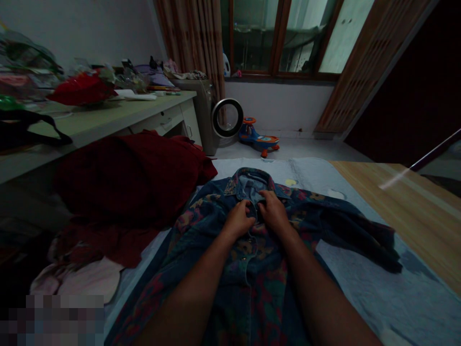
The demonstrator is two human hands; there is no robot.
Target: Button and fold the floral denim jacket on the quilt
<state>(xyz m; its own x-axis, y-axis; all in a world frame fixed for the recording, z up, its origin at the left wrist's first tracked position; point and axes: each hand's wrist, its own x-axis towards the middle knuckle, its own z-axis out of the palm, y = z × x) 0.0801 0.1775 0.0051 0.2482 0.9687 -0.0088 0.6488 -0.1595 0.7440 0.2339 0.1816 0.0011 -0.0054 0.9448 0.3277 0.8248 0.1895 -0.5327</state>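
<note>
A dark blue denim shirt [252, 278] with a floral print lies front-up on a pale sheet [382, 288], collar away from me. Both of my hands rest on its chest just below the collar. My left hand [238, 218] is curled, its fingers pinching the left edge of the button placket. My right hand [272, 211] is closed on the opposite edge of the placket, fingertips nearly meeting the left hand's. One sleeve [360, 230] of the shirt trails off to the right.
A heap of dark red cloth [129, 173] lies to the left, with pink fabric [90, 278] below it. A cluttered desk [108, 120] runs along the left wall. Bare wooden board [414, 211] shows at right. A round fan [227, 118] and a toy ride-on car [260, 138] stand on the floor.
</note>
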